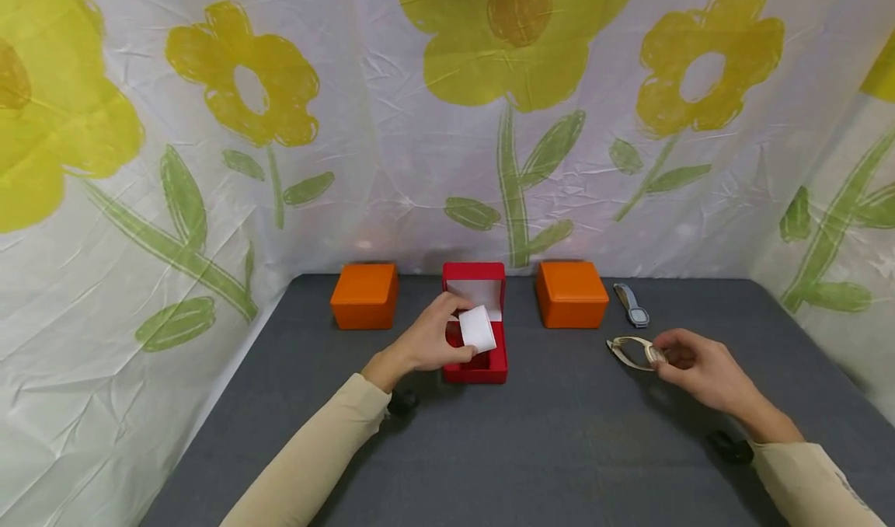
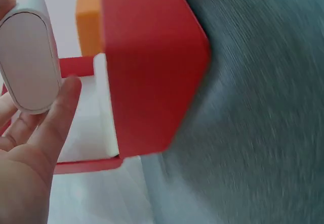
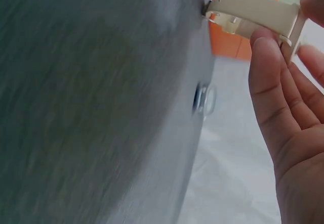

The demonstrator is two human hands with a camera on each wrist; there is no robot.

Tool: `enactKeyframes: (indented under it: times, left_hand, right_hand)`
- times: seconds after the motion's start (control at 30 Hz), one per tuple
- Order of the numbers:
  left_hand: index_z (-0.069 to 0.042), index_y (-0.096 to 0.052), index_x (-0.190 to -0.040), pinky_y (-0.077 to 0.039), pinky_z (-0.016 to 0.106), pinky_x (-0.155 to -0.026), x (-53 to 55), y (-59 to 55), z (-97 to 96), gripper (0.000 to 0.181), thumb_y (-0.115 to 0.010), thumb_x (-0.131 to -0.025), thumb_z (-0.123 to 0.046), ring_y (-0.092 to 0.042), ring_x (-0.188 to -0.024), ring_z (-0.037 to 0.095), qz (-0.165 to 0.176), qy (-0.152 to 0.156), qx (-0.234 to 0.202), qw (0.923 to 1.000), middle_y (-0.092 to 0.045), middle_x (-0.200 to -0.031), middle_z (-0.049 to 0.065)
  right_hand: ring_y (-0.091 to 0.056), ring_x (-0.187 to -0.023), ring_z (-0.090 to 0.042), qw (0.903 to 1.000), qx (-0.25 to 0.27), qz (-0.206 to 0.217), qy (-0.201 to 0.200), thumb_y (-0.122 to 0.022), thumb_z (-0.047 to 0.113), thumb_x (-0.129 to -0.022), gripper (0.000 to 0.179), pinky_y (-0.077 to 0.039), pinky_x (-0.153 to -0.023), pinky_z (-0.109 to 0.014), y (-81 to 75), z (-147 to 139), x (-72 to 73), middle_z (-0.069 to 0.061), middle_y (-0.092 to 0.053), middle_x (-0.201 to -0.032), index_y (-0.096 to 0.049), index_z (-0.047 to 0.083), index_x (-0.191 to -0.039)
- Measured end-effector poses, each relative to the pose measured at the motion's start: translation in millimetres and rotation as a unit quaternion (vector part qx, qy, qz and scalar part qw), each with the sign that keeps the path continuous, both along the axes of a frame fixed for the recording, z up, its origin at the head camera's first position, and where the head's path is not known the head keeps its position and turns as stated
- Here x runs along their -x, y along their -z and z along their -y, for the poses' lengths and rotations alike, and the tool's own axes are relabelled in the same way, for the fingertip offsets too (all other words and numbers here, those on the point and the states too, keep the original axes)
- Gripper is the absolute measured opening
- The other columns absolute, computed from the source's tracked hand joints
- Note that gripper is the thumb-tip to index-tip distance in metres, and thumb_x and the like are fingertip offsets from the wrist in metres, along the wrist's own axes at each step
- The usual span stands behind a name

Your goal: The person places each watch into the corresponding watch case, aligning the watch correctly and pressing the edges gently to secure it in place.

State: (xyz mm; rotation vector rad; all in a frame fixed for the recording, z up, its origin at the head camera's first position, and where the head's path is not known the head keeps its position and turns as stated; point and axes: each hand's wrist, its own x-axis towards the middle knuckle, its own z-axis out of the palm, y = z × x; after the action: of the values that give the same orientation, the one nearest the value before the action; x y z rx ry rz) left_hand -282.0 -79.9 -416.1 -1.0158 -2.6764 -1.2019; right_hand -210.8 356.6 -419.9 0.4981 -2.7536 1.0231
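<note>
My left hand (image 1: 435, 336) pinches a white watch cushion (image 1: 478, 329) between thumb and fingers, over an open red watch box (image 1: 495, 360). In the left wrist view the cushion (image 2: 29, 62) shows a flat oval end, and the red box (image 2: 152, 67) lies beside it. My right hand (image 1: 709, 373) holds a cream-strapped wristwatch (image 1: 632, 350) by its case, raised over the table at the right. From the right wrist, the watch's strap (image 3: 253, 11) forms a loop with a metal buckle at its far end.
Two closed orange boxes (image 1: 364, 296) (image 1: 572, 294) flank the red one on the dark grey table (image 1: 545, 449). Beyond the right hand lies a second watch (image 1: 632, 306) with a pale blue-grey strap. A flower-printed curtain (image 1: 377, 162) hangs behind the table.
</note>
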Motion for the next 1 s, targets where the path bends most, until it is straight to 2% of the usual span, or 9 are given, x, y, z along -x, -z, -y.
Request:
enactKeyframes:
  times: [0.1, 0.27, 0.53, 0.73, 0.77, 0.87, 0.97, 1.0]
  left_hand:
    - [-0.007, -0.050, -0.123, -0.053, 0.028, -0.083, -5.3, -0.2, -3.2, 0.059, -0.077, -0.072, -0.018, -0.050, -0.103, 0.015, 0.021, -0.007, -0.043, 0.9988, -0.048, -0.118, 0.002]
    - [-0.007, -0.051, -0.123, -0.054, 0.028, -0.081, -13.8, -2.9, -9.5, 0.057, -0.077, -0.073, -0.013, -0.053, -0.102, 0.018, 0.065, -0.001, -0.103, 0.9925, -0.047, -0.119, 0.003]
    - [-0.004, -0.051, -0.126, -0.053, 0.033, -0.087, -22.3, -3.5, -16.1, 0.059, -0.076, -0.073, -0.008, -0.052, -0.105, 0.030, 0.088, 0.017, -0.156, 0.9837, -0.046, -0.123, 0.009]
    - [0.011, -0.041, -0.130, -0.048, 0.049, -0.092, -44.0, -28.9, -23.1, 0.063, -0.072, -0.076, 0.002, -0.051, -0.105, 0.034, 0.112, 0.028, -0.166, 0.9793, -0.042, -0.126, 0.024]
    - [0.013, -0.041, -0.130, -0.047, 0.050, -0.093, -45.0, -30.1, -24.1, 0.063, -0.071, -0.075, 0.003, -0.051, -0.105, 0.035, 0.115, 0.028, -0.164, 0.9794, -0.041, -0.125, 0.026]
    - [0.011, -0.041, -0.132, -0.046, 0.049, -0.095, -38.8, -16.8, -26.5, 0.065, -0.071, -0.076, 0.003, -0.050, -0.108, 0.038, 0.114, 0.020, -0.168, 0.9789, -0.041, -0.127, 0.026]
    - [0.005, -0.041, -0.135, -0.045, 0.046, -0.097, -30.9, -0.3, -28.3, 0.067, -0.073, -0.076, -0.001, -0.049, -0.111, 0.037, 0.115, 0.001, -0.171, 0.9785, -0.042, -0.129, 0.021]
    - [0.004, -0.041, -0.135, -0.046, 0.044, -0.097, -30.9, 2.0, -28.6, 0.067, -0.073, -0.077, -0.002, -0.049, -0.112, 0.035, 0.117, -0.005, -0.174, 0.9779, -0.043, -0.129, 0.019]
  right_hand:
    - [-0.063, -0.072, -0.005, 0.9998, 0.014, -0.006, -0.012, -0.071, 0.011, -0.086, 0.025, -0.051, -0.057, -0.025, -0.7, 10.5, 3.0, -0.004, -0.067, -0.088, -0.062, 0.005, -0.109]
    - [-0.063, -0.073, -0.006, 0.9993, 0.027, -0.006, -0.026, -0.069, 0.009, -0.087, 0.026, -0.052, -0.059, -0.025, -2.5, 28.1, 10.2, -0.004, -0.067, -0.090, -0.061, 0.005, -0.111]
    - [-0.063, -0.071, -0.009, 0.9964, 0.046, -0.025, -0.066, -0.068, 0.008, -0.087, 0.025, -0.051, -0.058, -0.026, -3.3, 51.2, 19.9, -0.002, -0.067, -0.087, -0.061, 0.006, -0.110]
    - [-0.063, -0.071, -0.011, 0.9933, 0.065, -0.031, -0.090, -0.071, 0.008, -0.085, 0.024, -0.052, -0.060, -0.026, -7.4, 71.9, 27.9, 0.001, -0.065, -0.087, -0.062, 0.011, -0.107]
    - [-0.063, -0.072, -0.011, 0.9928, 0.068, -0.031, -0.093, -0.071, 0.009, -0.085, 0.023, -0.052, -0.061, -0.027, -8.3, 75.8, 29.0, 0.001, -0.065, -0.087, -0.062, 0.011, -0.107]
    - [-0.062, -0.073, -0.012, 0.9917, 0.073, -0.033, -0.101, -0.072, 0.009, -0.085, 0.023, -0.053, -0.063, -0.027, -12.7, 89.0, 31.8, 0.001, -0.065, -0.088, -0.063, 0.011, -0.106]
    - [-0.061, -0.074, -0.012, 0.9909, 0.074, -0.034, -0.107, -0.072, 0.006, -0.084, 0.023, -0.053, -0.065, -0.027, -20.7, 104.4, 31.5, -0.002, -0.065, -0.089, -0.063, 0.007, -0.106]
    - [-0.062, -0.074, -0.013, 0.9905, 0.076, -0.034, -0.110, -0.072, 0.005, -0.084, 0.023, -0.053, -0.065, -0.027, -25.1, 110.4, 30.0, -0.003, -0.065, -0.089, -0.063, 0.006, -0.105]
